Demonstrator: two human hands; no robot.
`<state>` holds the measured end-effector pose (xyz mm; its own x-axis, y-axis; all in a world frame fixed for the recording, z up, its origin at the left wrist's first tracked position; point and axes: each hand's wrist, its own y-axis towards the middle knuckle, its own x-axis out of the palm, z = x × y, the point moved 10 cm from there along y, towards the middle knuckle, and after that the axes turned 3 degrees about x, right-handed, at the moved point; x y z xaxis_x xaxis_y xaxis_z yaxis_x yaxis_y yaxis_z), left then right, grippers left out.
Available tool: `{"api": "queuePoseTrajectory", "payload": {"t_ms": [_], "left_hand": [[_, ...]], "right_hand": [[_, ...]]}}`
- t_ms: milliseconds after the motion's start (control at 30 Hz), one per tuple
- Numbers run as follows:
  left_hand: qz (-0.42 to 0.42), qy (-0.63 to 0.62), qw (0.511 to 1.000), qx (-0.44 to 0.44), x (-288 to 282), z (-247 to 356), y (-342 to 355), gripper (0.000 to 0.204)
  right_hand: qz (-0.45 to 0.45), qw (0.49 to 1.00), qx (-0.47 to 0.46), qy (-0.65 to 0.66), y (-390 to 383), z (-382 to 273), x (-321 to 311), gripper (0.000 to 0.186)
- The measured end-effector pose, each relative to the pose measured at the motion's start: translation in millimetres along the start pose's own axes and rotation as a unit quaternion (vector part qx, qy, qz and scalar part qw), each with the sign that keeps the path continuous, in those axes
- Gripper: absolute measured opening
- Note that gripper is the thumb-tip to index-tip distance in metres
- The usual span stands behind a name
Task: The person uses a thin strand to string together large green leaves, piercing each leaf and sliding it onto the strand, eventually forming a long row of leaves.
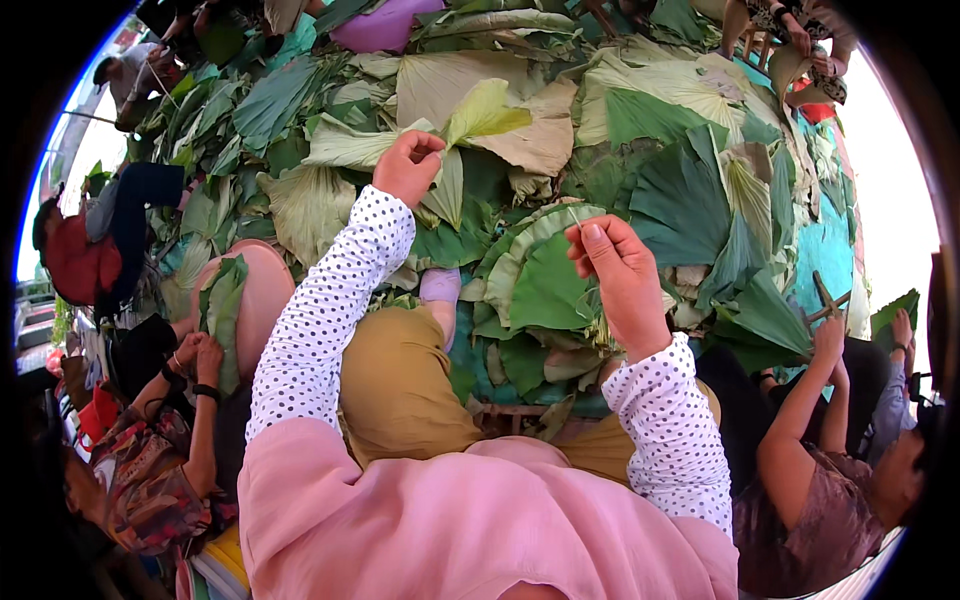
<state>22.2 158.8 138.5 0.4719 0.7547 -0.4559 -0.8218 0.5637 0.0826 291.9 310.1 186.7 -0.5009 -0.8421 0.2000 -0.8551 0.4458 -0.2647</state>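
Pink blouse (490,515) partly hides trousers (400,385); left fingers (425,140) mask yellowish leaf's (485,112) tip.

Thin piece (575,221) in right grip (578,232) too small to be identified. Pink round thing (268,295) partly covered by green leaf (223,318). Purple tub (385,26) cut off by top edge.

Soft daylight, bright centre, black fisheye corners
Glare whites out the right edge; blue fringes the left rim. The pink top (490,510) shows gentle shadows, gaps between leaves (550,287) go dark, people (815,530) at the sides look bent.
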Motion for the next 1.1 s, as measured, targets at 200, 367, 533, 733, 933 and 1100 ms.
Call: {"api": "queuePoseTrajectory", "payload": {"t_ms": [200, 367, 533, 733, 933, 1100], "left_hand": [[-0.170, 0.095, 0.934, 0.299, 75.7, 174.1, -93.5, 0.013], [-0.138, 0.103, 0.932, 0.320, 96.0, 191.3, -134.5, 0.010], [-0.158, -0.044, 0.932, 0.322, 100.6, 199.7, -139.1, 0.013], [-0.115, -0.198, 0.961, -0.155, 84.0, 59.9, -86.8, 0.036], [-0.152, -0.078, 0.935, -0.312, 140.0, -84.5, -113.1, 0.087], [-0.291, -0.050, 0.930, -0.220, 174.8, -110.6, -113.1, 0.081]], "right_hand": [[-0.019, 0.984, 0.022, 0.173, 0.4, 5.7, 8.1, 0.024], [-0.064, 0.979, 0.022, 0.193, -2.2, 5.4, 5.9, 0.017], [0.049, 0.975, -0.018, 0.217, -0.6, 0.0, -32.8, 0.021], [0.085, 0.949, -0.046, 0.299, -3.6, -22.1, -69.4, 0.020], [0.050, 0.940, -0.042, 0.335, -3.4, -17.4, -75.3, 0.021], [0.050, 0.948, -0.031, 0.314, -10.7, -20.4, -71.9, 0.019]]}}
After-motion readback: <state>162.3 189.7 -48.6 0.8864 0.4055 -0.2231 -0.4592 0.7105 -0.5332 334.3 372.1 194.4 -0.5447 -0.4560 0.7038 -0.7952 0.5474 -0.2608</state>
